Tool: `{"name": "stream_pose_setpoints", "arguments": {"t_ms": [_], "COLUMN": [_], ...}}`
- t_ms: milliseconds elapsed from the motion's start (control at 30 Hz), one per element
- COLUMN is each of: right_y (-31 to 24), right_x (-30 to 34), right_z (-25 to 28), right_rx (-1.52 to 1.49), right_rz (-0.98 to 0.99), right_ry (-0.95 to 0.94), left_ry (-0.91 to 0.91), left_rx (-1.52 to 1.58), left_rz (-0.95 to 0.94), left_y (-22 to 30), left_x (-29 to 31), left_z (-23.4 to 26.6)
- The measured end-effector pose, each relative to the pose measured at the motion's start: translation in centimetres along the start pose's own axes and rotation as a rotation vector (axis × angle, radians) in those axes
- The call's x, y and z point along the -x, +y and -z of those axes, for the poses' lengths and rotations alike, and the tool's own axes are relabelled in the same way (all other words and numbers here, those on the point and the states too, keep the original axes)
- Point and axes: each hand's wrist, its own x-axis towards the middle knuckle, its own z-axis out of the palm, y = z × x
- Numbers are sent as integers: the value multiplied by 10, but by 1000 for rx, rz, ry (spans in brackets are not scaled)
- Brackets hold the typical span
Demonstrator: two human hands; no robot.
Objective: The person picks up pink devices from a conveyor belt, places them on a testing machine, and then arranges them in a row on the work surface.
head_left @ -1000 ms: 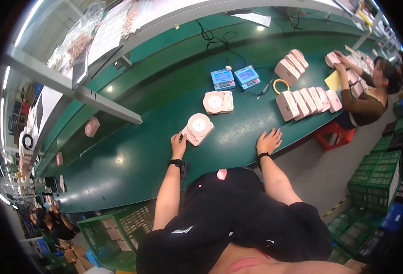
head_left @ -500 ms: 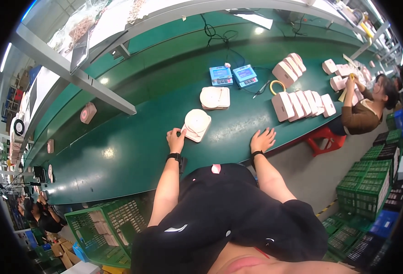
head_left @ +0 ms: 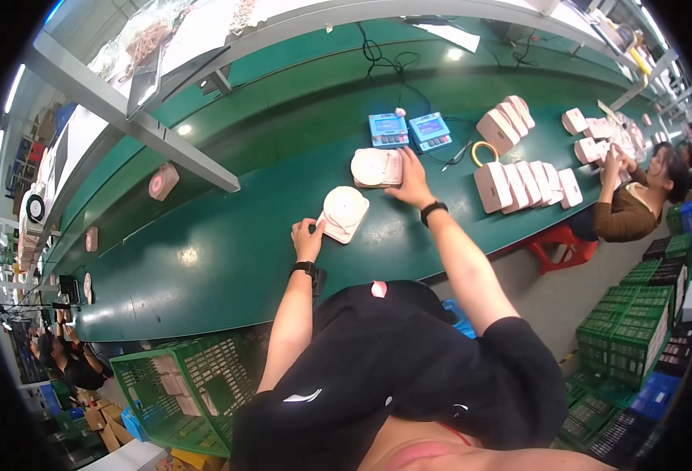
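Note:
Two pale pink, record-player-shaped devices with round discs on top lie on the green workbench point(head_left: 228, 267) before me. My left hand point(head_left: 307, 238) is at the lower left corner of the nearer device point(head_left: 344, 209), thumb on its edge and fingers curled. Reaching farther out, my right hand point(head_left: 414, 182) grips the right side of the farther device point(head_left: 373, 166), thumb at the near edge and fingers along its side. The undersides of both devices are hidden.
Two blue boxes with screens point(head_left: 429, 132) stand behind the devices. To the right are rows of pink devices point(head_left: 519, 186) and a yellow ring point(head_left: 485, 153). A co-worker point(head_left: 636, 196) sits farther right. A green crate point(head_left: 181, 385) stands below the bench at left.
My right hand has left the bench's near edge and moved forward and left onto the farther device. My left hand stays at the nearer device. The co-worker's hands have lowered.

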Motion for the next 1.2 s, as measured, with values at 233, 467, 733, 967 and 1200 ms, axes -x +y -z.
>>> {"name": "stream_pose_setpoints", "arguments": {"t_ms": [233, 467, 733, 967, 1200], "right_y": [-4, -44, -7, 1, -6], "right_x": [-15, 69, 120, 115, 113], "right_z": [-12, -9, -17, -28, -27], "right_rx": [192, 140, -505, -392, -340], "right_rz": [62, -274, -420, -552, -528], "right_ry": [-279, 10, 124, 89, 124], "left_ry": [-28, -17, -7, -1, 37], "left_rx": [9, 12, -5, -75, -158], "left_rz": [12, 14, -50, -363, -438], "left_y": [0, -1, -4, -15, -21], "left_x": [2, 5, -2, 26, 60], "left_z": [0, 3, 1, 12, 28]}}
